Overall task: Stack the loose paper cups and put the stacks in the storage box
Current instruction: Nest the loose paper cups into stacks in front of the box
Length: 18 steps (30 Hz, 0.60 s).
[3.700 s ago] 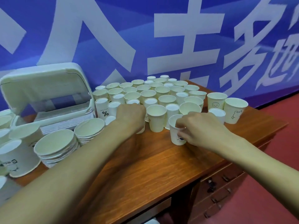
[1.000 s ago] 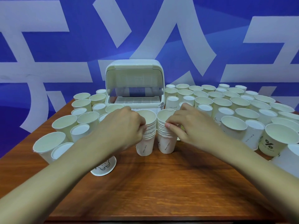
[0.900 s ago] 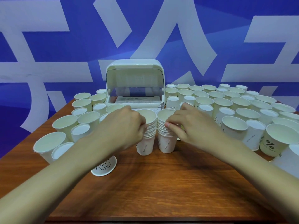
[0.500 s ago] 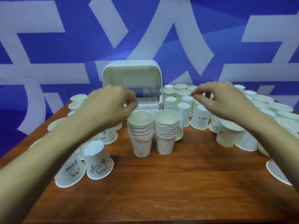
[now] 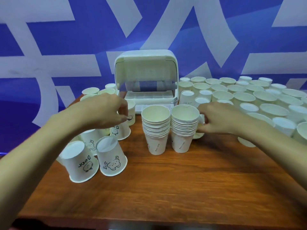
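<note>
Head view: twin cup stacks (image 5: 156,130) stood on the table (image 5: 166,188) before the open storage box (image 5: 146,67).
Both hands had left them (moments earlier): left hand (image 5: 103,112) pinched a loose cup (image 5: 131,110), right hand (image 5: 222,118) gripped another cup (image 5: 200,121); nothing boxed yet.

An upturned paper cup (image 5: 81,163) at the worktop's (image 5: 166,188) front left carries "Bear" in black, upside down, by a small bear face. The second upturned cup (image 5: 112,161) beside it reads "Hi" next to a bear drawing. Behind them a third cup (image 5: 120,131) shows only "Be", the rest hidden. An upturned cup just right of the storage box (image 5: 146,68) reads "NICE DAY" (image 5: 186,100), inverted. The print on the left stack (image 5: 156,143) and right stack (image 5: 181,142) is too small to read. The wall banner (image 5: 49,63) shows big white strokes, cropped and unreadable.
</note>
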Each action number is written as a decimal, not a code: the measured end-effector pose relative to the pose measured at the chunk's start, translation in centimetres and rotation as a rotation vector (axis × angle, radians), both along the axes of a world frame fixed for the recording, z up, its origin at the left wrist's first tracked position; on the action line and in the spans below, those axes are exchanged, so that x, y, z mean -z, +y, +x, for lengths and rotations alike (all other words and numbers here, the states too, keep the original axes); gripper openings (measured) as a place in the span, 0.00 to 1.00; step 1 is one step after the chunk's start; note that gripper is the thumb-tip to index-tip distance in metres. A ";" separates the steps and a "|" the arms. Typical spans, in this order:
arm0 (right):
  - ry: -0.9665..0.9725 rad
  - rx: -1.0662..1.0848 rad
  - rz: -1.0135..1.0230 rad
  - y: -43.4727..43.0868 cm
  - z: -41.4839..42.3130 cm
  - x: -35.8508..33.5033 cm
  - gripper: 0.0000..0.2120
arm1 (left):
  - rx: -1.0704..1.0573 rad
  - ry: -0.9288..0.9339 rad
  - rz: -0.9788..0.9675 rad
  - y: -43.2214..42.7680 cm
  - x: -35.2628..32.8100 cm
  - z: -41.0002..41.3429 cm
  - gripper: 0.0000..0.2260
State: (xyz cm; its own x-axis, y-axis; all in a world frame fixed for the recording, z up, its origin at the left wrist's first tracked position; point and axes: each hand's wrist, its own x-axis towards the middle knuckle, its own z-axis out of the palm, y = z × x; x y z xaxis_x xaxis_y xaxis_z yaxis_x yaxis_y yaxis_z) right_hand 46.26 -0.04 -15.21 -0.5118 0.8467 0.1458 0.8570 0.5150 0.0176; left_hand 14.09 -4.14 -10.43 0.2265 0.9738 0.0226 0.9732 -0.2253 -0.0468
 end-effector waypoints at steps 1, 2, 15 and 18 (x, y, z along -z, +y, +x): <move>-0.019 0.012 0.028 0.0 -0.2 0.0 0.06 | -0.006 0.031 0.025 0.0 0.2 0.1 0.11; -0.031 0.031 0.056 0.1 -0.4 0.0 0.04 | -0.021 0.070 0.044 0.1 0.5 0.1 0.16; 0.042 0.269 -0.021 1.6 2.2 -0.7 0.13 | -0.122 0.014 0.310 7.0 5.1 0.6 0.13; 0.058 0.253 0.017 0.9 3.1 -0.4 0.13 | -0.093 0.063 0.360 7.6 5.9 0.9 0.11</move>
State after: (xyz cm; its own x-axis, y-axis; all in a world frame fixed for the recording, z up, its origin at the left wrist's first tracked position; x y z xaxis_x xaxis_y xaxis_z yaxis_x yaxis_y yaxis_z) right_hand 49.37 0.88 -14.86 -0.2742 0.9438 0.1844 0.9584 0.2841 -0.0288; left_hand 15.01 3.44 -16.29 0.1492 0.9225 0.3560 0.9814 -0.0942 -0.1670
